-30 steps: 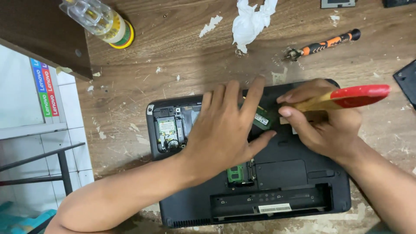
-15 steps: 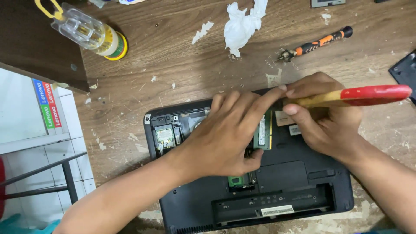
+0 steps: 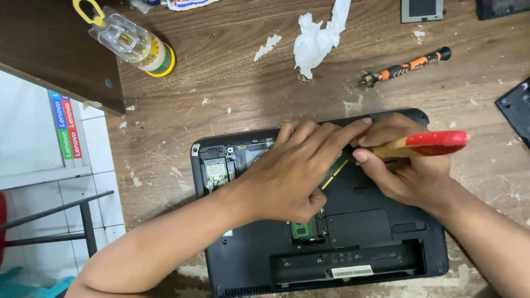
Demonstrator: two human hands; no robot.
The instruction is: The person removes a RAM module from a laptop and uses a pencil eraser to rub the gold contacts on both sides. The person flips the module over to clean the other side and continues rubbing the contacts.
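Note:
A black laptop [image 3: 375, 232] lies upside down on the wooden table with its bottom cover off. My left hand [image 3: 287, 176] reaches across the open bay. Its fingers and thumb are on a green memory module [image 3: 333, 172] that stands tilted, showing only its thin edge. My right hand [image 3: 408, 171] is beside it at the laptop's far right corner. It grips a brush with a wooden handle and red end [image 3: 436, 142]; the bristles are hidden behind my fingers. A second green board [image 3: 301, 230] sits in a slot below my left palm.
An orange and black screwdriver [image 3: 408, 66] and crumpled white tissue [image 3: 317, 38] lie beyond the laptop. A clear bottle with a yellow cap [image 3: 132, 44] lies at the far left. A black cover piece [image 3: 516, 107] is at the right edge. The table ends at the left.
The memory module lay flat in the bay before; now it is tipped up on edge under my left fingers. My right hand with the brush has stayed close beside it.

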